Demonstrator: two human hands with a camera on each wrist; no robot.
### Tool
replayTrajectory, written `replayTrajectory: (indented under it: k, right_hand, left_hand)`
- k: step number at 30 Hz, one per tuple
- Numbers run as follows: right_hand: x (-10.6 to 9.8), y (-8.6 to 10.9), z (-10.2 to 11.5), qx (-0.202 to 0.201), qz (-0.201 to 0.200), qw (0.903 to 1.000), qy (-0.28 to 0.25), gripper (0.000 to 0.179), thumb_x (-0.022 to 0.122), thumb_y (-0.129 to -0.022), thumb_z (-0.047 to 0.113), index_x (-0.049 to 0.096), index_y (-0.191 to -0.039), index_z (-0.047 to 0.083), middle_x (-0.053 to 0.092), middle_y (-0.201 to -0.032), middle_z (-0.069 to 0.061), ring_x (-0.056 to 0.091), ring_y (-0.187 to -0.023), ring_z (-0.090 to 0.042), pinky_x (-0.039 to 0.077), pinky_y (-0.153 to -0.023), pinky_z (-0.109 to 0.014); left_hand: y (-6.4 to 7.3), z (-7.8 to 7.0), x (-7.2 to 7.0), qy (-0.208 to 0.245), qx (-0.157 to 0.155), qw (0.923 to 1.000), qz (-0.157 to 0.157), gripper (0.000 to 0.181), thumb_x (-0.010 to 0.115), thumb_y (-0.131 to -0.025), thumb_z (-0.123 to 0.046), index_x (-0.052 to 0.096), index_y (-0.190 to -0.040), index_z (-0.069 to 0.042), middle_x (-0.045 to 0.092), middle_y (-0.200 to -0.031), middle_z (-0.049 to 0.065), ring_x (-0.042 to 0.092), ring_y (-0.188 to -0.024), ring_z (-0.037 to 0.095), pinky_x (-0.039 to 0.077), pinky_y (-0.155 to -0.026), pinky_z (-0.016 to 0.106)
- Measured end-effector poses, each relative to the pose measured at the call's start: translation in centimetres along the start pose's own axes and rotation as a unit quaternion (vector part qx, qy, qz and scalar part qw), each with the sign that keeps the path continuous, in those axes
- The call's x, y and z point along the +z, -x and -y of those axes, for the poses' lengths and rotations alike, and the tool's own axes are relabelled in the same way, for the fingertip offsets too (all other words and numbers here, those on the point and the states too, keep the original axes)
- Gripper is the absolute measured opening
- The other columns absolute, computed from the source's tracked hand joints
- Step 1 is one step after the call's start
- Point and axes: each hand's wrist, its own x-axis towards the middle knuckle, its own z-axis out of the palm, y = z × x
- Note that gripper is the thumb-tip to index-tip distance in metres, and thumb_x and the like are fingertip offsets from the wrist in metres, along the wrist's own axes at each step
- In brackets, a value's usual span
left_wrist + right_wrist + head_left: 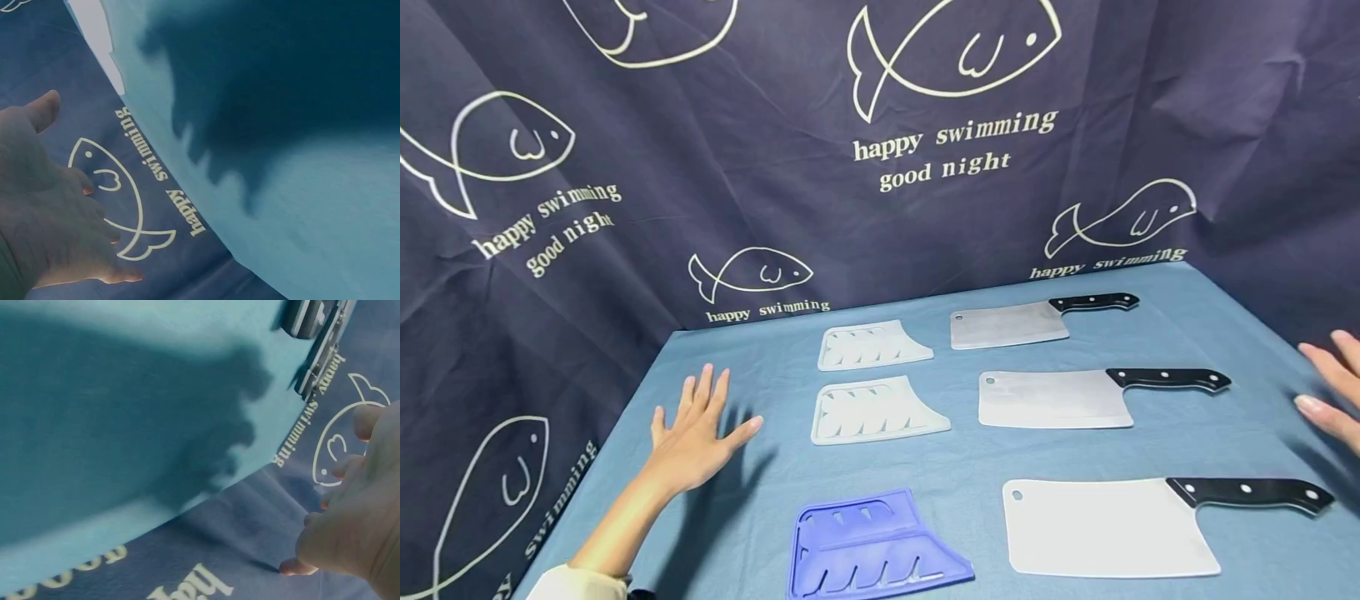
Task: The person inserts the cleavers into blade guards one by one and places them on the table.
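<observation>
My left hand (695, 446) hovers over the left part of the table, fingers spread and holding nothing, its shadow beside it. At the right edge of the head view, part of my right hand (1336, 387) shows with its fingers extended and nothing in them. Three cleavers with black handles lie in a column: a far cleaver (1011, 325), a middle cleaver (1054, 400) and a near cleaver (1105, 527). Left of them lie a far white blade cover (871, 344), a second white blade cover (876, 410) and a blue blade cover (876, 546) nearest me.
A blue cloth (737, 525) covers the table. Dark blue curtains (955, 225) printed with white fish and lettering hang behind it and at both sides. In the right wrist view, cleaver handles (303, 319) appear near the table's edge.
</observation>
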Motion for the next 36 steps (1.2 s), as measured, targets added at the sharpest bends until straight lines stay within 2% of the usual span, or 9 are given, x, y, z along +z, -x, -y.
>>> replayTrajectory:
  k: [2,3,6,11,14,18,25,32,36]
  right_hand:
    - [-0.6,-0.9,0.7,0.007,0.007,0.9999,-0.001,0.094,0.044,-0.090,0.065,-0.003,-0.155,0.015,-0.015,-0.157,-0.020,-0.021,-0.142,-0.037,-0.024,-0.107,-0.047]
    - [-0.9,-1.4,1.3,0.038,0.024,0.9990,-0.003,0.091,0.047,-0.094,0.056,-0.008,-0.153,0.015,-0.018,-0.156,-0.019,-0.024,-0.141,-0.035,-0.025,-0.107,-0.044]
    - [-2.1,-2.3,2.9,0.026,0.030,0.9984,-0.041,0.083,0.042,-0.098,0.050,-0.006,-0.153,0.011,-0.011,-0.155,-0.026,-0.020,-0.141,-0.040,-0.021,-0.109,-0.046]
    - [-3.3,-3.8,5.4,0.011,0.060,0.9949,-0.080,0.077,0.036,-0.102,0.045,-0.007,-0.151,0.005,-0.012,-0.153,-0.030,-0.021,-0.140,-0.042,-0.020,-0.109,-0.048]
    - [-3.4,-5.0,5.9,0.012,0.079,0.9930,-0.086,0.077,0.038,-0.102,0.044,-0.005,-0.152,0.004,-0.014,-0.153,-0.028,-0.020,-0.140,-0.042,-0.016,-0.106,-0.062]
    - [-3.5,-6.7,6.6,0.013,0.100,0.9902,-0.097,0.077,0.039,-0.101,0.046,-0.001,-0.153,0.007,-0.014,-0.155,-0.024,-0.016,-0.141,-0.045,-0.009,-0.095,-0.076]
    - [-4.0,-10.3,8.0,-0.015,0.149,0.9805,-0.127,0.079,0.039,-0.100,0.050,0.003,-0.153,0.004,-0.012,-0.154,-0.028,-0.010,-0.140,-0.050,-0.001,-0.091,-0.077]
    - [-4.0,-13.2,9.0,-0.036,0.177,0.9734,-0.141,0.082,0.039,-0.097,0.056,0.006,-0.154,0.006,-0.011,-0.156,-0.025,-0.007,-0.140,-0.050,0.003,-0.091,-0.075]
    - [-3.8,-14.4,9.4,-0.034,0.185,0.9714,-0.144,0.085,0.040,-0.096,0.059,0.009,-0.153,0.005,-0.008,-0.156,-0.027,-0.003,-0.139,-0.052,0.005,-0.089,-0.076]
  left_hand:
    - [-0.7,-0.4,-0.1,-0.001,0.004,1.0000,0.003,0.096,0.042,-0.089,-0.070,-0.001,-0.155,-0.015,-0.010,-0.160,0.011,-0.009,-0.145,0.039,-0.009,-0.099,0.073]
    - [-1.1,-0.6,-0.2,-0.001,0.004,1.0000,0.005,0.095,0.042,-0.089,-0.069,0.000,-0.155,-0.015,-0.010,-0.160,0.011,-0.009,-0.145,0.039,-0.009,-0.099,0.073]
    - [-2.5,-1.4,-0.3,-0.003,0.007,0.9999,0.014,0.095,0.041,-0.090,-0.070,0.000,-0.155,-0.014,-0.010,-0.160,0.011,-0.009,-0.145,0.038,-0.009,-0.100,0.072]
    - [-5.0,-2.9,-0.2,-0.001,0.012,0.9994,0.031,0.095,0.039,-0.089,-0.070,0.000,-0.156,-0.015,-0.011,-0.160,0.010,-0.010,-0.145,0.037,-0.010,-0.102,0.070]
    - [-6.6,-4.1,0.0,0.004,0.017,0.9989,0.043,0.095,0.040,-0.090,-0.070,-0.001,-0.155,-0.015,-0.012,-0.160,0.009,-0.010,-0.145,0.036,-0.010,-0.103,0.069]
    - [-8.7,-5.8,0.2,0.007,0.021,0.9980,0.060,0.095,0.041,-0.089,-0.070,-0.001,-0.155,-0.016,-0.013,-0.160,0.007,-0.010,-0.146,0.033,-0.008,-0.105,0.068]
    - [-11.7,-8.2,0.3,0.021,0.060,0.9935,0.094,0.091,0.051,-0.091,-0.059,0.001,-0.156,-0.019,-0.011,-0.161,0.003,-0.008,-0.147,0.027,-0.004,-0.107,0.067]
    - [-14.1,-9.1,0.7,0.034,0.092,0.9863,0.132,0.094,0.057,-0.089,-0.056,0.002,-0.156,-0.020,-0.012,-0.161,0.001,-0.011,-0.147,0.021,-0.002,-0.109,0.065]
    - [-15.2,-9.5,1.1,0.035,0.098,0.9852,0.136,0.098,0.062,-0.086,-0.056,0.006,-0.156,-0.017,-0.007,-0.161,0.004,-0.007,-0.147,0.022,0.002,-0.110,0.063]
